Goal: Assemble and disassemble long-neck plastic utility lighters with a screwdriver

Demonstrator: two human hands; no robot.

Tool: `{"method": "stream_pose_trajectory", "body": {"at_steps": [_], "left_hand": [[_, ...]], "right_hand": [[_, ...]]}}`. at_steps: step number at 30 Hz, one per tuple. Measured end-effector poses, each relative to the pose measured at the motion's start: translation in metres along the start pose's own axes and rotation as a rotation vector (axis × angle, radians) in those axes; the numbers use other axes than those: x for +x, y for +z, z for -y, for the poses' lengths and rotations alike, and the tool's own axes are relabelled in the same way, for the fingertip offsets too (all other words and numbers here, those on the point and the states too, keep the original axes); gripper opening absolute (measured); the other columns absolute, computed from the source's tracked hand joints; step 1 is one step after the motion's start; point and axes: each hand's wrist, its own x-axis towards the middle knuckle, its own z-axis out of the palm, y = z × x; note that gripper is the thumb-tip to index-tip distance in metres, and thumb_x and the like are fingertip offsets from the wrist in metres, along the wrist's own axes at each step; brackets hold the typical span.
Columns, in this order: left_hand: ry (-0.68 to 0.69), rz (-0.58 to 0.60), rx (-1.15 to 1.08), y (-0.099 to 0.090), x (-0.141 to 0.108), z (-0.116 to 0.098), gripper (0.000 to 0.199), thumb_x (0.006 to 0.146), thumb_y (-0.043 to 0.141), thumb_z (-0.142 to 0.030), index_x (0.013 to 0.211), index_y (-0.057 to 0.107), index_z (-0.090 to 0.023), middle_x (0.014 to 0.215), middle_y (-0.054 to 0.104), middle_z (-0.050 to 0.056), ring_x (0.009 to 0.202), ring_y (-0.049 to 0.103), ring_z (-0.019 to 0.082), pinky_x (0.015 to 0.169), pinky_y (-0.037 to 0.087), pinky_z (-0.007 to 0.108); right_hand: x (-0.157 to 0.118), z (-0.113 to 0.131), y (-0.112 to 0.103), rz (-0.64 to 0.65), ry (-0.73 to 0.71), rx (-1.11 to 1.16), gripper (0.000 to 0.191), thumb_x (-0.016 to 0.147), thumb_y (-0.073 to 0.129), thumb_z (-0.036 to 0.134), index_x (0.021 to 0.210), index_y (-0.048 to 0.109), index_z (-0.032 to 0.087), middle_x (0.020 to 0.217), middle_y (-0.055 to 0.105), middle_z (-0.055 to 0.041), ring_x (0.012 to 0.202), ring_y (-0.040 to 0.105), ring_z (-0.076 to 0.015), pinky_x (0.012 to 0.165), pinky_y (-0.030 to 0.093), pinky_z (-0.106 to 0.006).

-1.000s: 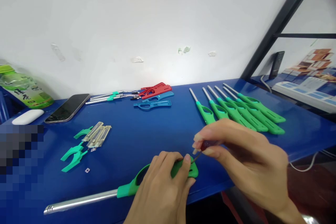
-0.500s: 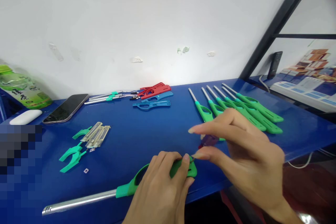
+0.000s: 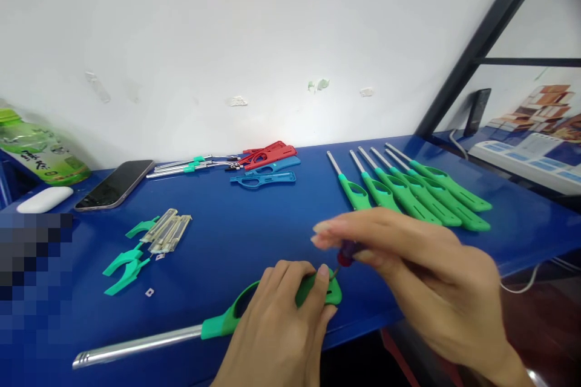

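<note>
A long-necked green gas lighter (image 3: 216, 327) lies on the table's front part, its silver tube pointing left. My left hand (image 3: 279, 314) is closed over its handle and presses it down, hiding much of the grip. Between the fingers of my right hand (image 3: 429, 281) is a small screwdriver (image 3: 346, 255) with a dark red and purple handle. Its thin shaft slants down to the butt end of the lighter's handle, beside my left thumb. Whether the tip sits in a screw is too small to tell.
Several assembled green lighters (image 3: 424, 193) lie in a row at right. Red casings (image 3: 272, 155), blue casings (image 3: 267, 179) and metal tubes (image 3: 175, 172) lie by the wall. Left are green triggers (image 3: 124, 275), clear fuel tanks (image 3: 167, 233), a phone (image 3: 115, 184) and a bottle (image 3: 43, 151).
My right hand has turned, its fingers rolling over the screwdriver's handle, which now stands in a different pose. My left hand and the lighter stay in place.
</note>
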Motion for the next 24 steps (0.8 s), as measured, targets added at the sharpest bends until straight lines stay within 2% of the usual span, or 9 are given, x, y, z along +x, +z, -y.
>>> {"method": "stream_pose_trajectory", "body": {"at_steps": [5, 8, 10, 11, 13, 16, 19, 21, 24], "left_hand": [[0.011, 0.004, -0.001, 0.0, 0.0, 0.001, 0.036, 0.108, 0.048, -0.017, 0.143, 0.058, -0.02, 0.117, 0.07, 0.012, 0.104, 0.071, 0.031, 0.085, 0.066, 0.055], [0.012, 0.0, 0.001, -0.001, 0.0, 0.002, 0.033, 0.108, 0.048, -0.017, 0.139, 0.06, -0.02, 0.122, 0.07, 0.012, 0.105, 0.071, 0.03, 0.088, 0.066, 0.055], [0.014, -0.011, 0.01, -0.001, 0.0, 0.002, 0.032, 0.109, 0.049, -0.017, 0.139, 0.06, -0.019, 0.123, 0.069, 0.013, 0.105, 0.071, 0.029, 0.087, 0.066, 0.054], [0.018, -0.016, 0.012, -0.001, 0.0, 0.001, 0.032, 0.109, 0.049, -0.017, 0.139, 0.06, -0.019, 0.123, 0.069, 0.013, 0.104, 0.071, 0.029, 0.086, 0.066, 0.053], [0.027, -0.031, 0.026, -0.001, 0.0, 0.0, 0.032, 0.109, 0.049, -0.017, 0.139, 0.06, -0.018, 0.121, 0.07, 0.013, 0.102, 0.071, 0.029, 0.084, 0.066, 0.052], [0.032, -0.048, 0.053, -0.001, 0.001, 0.0, 0.033, 0.109, 0.048, -0.017, 0.14, 0.06, -0.018, 0.12, 0.071, 0.013, 0.1, 0.071, 0.029, 0.084, 0.066, 0.052], [0.029, -0.018, 0.049, -0.002, 0.001, 0.0, 0.037, 0.109, 0.048, -0.015, 0.144, 0.057, -0.017, 0.121, 0.07, 0.013, 0.102, 0.071, 0.029, 0.085, 0.066, 0.051], [0.024, 0.009, 0.038, -0.003, 0.001, 0.0, 0.036, 0.109, 0.049, -0.016, 0.144, 0.057, -0.017, 0.121, 0.07, 0.012, 0.102, 0.071, 0.028, 0.084, 0.066, 0.05], [0.03, 0.001, 0.038, -0.003, 0.001, 0.0, 0.034, 0.108, 0.049, -0.016, 0.14, 0.059, -0.018, 0.122, 0.07, 0.012, 0.101, 0.071, 0.029, 0.084, 0.066, 0.05]], "right_hand": [[0.001, 0.003, 0.001, -0.107, -0.064, -0.121, 0.033, 0.096, 0.08, 0.012, 0.123, 0.08, 0.031, 0.095, 0.071, -0.0005, 0.083, 0.066, -0.0158, 0.07, 0.061, -0.028], [0.003, 0.004, -0.003, -0.047, -0.019, -0.129, 0.028, 0.103, 0.071, 0.02, 0.129, 0.078, 0.03, 0.111, 0.074, -0.0052, 0.095, 0.071, -0.0198, 0.074, 0.063, -0.03], [0.003, 0.005, -0.005, 0.015, 0.032, -0.08, 0.034, 0.107, 0.06, 0.015, 0.133, 0.076, 0.031, 0.122, 0.077, -0.0048, 0.1, 0.074, -0.0197, 0.076, 0.064, -0.03], [0.003, 0.005, -0.005, 0.019, 0.045, -0.059, 0.038, 0.107, 0.058, 0.011, 0.133, 0.076, 0.031, 0.121, 0.078, -0.0036, 0.098, 0.074, -0.0188, 0.075, 0.064, -0.029], [0.002, 0.004, -0.005, -0.039, 0.046, -0.054, 0.038, 0.103, 0.065, 0.008, 0.127, 0.078, 0.033, 0.105, 0.079, -0.001, 0.085, 0.072, -0.017, 0.071, 0.062, -0.029], [0.003, 0.003, -0.005, -0.153, -0.029, -0.135, 0.036, 0.094, 0.083, 0.014, 0.123, 0.082, 0.035, 0.087, 0.069, -0.0001, 0.076, 0.065, -0.0175, 0.064, 0.059, -0.031], [0.004, 0.003, -0.01, -0.052, -0.031, -0.136, 0.032, 0.102, 0.075, 0.024, 0.132, 0.08, 0.034, 0.104, 0.073, -0.004, 0.088, 0.07, -0.0192, 0.07, 0.062, -0.031], [0.004, 0.004, -0.012, 0.049, 0.024, -0.061, 0.036, 0.108, 0.062, 0.019, 0.138, 0.076, 0.033, 0.121, 0.076, -0.0038, 0.1, 0.073, -0.0188, 0.077, 0.064, -0.029], [0.004, 0.004, -0.01, 0.014, 0.046, -0.003, 0.044, 0.105, 0.06, 0.006, 0.136, 0.076, 0.033, 0.113, 0.08, 0.0003, 0.092, 0.074, -0.0149, 0.076, 0.064, -0.026]]}}
